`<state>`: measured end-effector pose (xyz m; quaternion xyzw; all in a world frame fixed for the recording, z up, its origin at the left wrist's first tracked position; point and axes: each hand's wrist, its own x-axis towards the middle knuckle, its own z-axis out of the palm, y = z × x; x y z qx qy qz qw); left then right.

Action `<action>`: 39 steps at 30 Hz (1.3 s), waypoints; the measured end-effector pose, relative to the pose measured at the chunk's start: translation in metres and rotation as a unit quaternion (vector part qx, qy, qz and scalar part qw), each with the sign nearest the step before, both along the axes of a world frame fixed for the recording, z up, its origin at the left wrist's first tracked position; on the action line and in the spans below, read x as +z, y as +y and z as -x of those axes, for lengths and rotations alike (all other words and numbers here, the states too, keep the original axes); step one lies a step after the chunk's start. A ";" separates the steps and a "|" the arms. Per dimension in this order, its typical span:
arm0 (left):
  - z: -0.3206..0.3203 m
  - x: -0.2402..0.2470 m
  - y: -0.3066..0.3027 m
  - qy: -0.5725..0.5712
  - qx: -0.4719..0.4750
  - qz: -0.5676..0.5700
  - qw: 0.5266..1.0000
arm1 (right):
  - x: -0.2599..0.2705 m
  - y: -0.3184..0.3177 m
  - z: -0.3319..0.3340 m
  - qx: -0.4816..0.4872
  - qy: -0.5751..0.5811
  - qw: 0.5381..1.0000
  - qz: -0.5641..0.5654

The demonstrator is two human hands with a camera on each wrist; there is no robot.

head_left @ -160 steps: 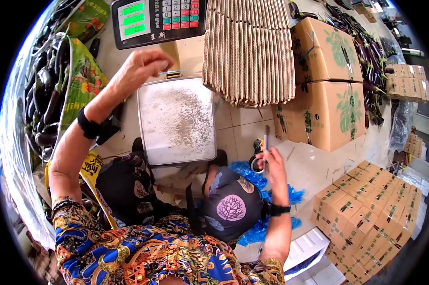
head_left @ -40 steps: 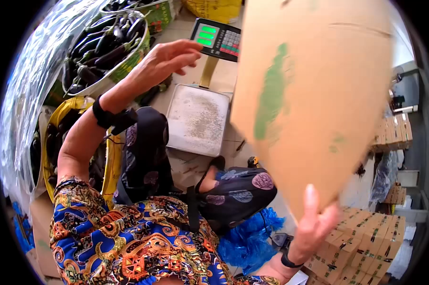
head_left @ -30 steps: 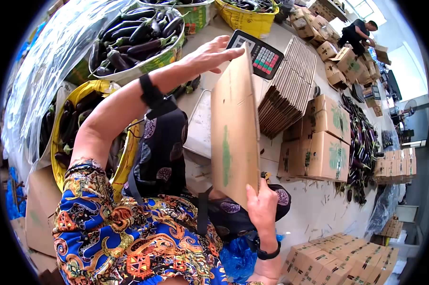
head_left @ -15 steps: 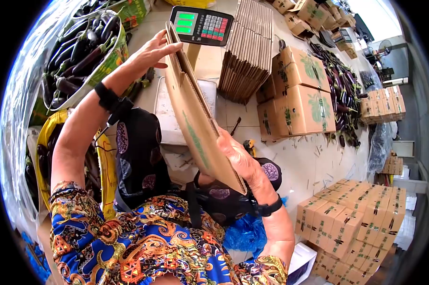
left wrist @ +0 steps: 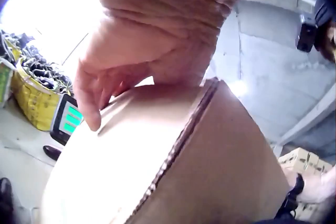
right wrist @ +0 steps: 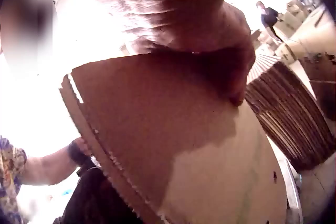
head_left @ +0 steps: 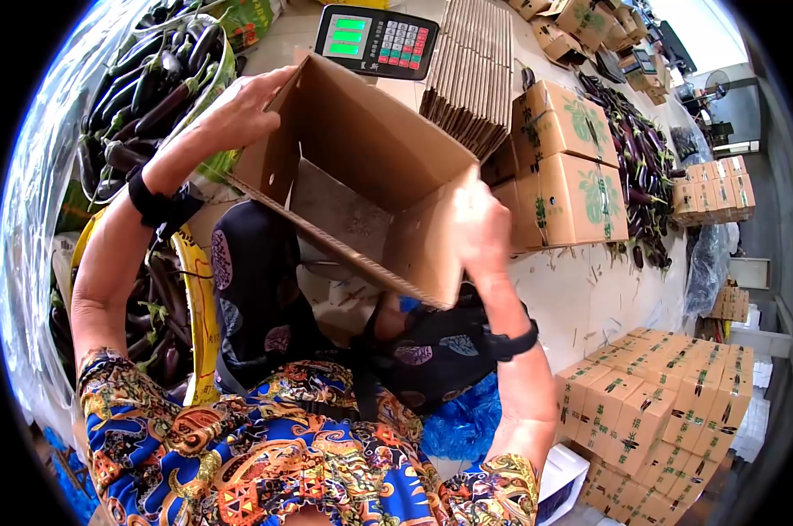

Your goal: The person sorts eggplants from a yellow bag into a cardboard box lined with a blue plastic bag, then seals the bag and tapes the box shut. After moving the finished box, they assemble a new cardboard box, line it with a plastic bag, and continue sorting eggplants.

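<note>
A cardboard box [head_left: 379, 118], unfolded into an open frame, is tilted over the scale platform [head_left: 331, 197], which shows through its open bottom. My left hand [head_left: 249, 112] grips the upper left corner of the box; in the left wrist view the fingers [left wrist: 92, 106] bend over the edge of the board. On the right end wall, my right hand [head_left: 484, 230] holds the box by its edge. In the right wrist view that hand [right wrist: 199, 29] lies over the top edge, its fingertips against the cardboard. The box hides part of the platform.
Behind the box stand the scale display [head_left: 375, 42] and a stack of flat cartons [head_left: 468, 74]. Taped boxes [head_left: 567, 202] and loose eggplants [head_left: 629, 158] lie to the right. Sacks of eggplants [head_left: 155, 96] line the left. A pile of boxes [head_left: 660, 394] sits at lower right.
A flattened carton came into the hands after the tool seen earlier in the right hand. It has since opened out from flat into a box shape between both hands.
</note>
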<state>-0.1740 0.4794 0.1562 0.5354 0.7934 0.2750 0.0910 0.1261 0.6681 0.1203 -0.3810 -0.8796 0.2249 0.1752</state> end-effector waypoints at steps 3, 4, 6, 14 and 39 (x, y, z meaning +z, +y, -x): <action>0.006 -0.004 0.002 0.070 -0.044 0.023 0.996 | -0.006 -0.013 0.025 -0.004 0.030 0.999 0.011; 0.005 -0.005 0.001 0.106 -0.080 0.002 0.991 | -0.005 -0.006 0.026 -0.013 0.052 0.997 0.050; -0.015 -0.007 0.007 0.097 -0.121 0.160 0.975 | -0.007 0.003 0.029 0.021 0.060 0.998 0.025; 0.035 -0.019 0.007 0.012 -0.211 0.202 0.956 | 0.006 -0.027 0.046 0.186 0.216 0.942 -0.179; 0.014 -0.087 0.016 -0.112 0.158 0.016 0.981 | 0.042 0.066 -0.080 0.034 0.000 0.977 0.210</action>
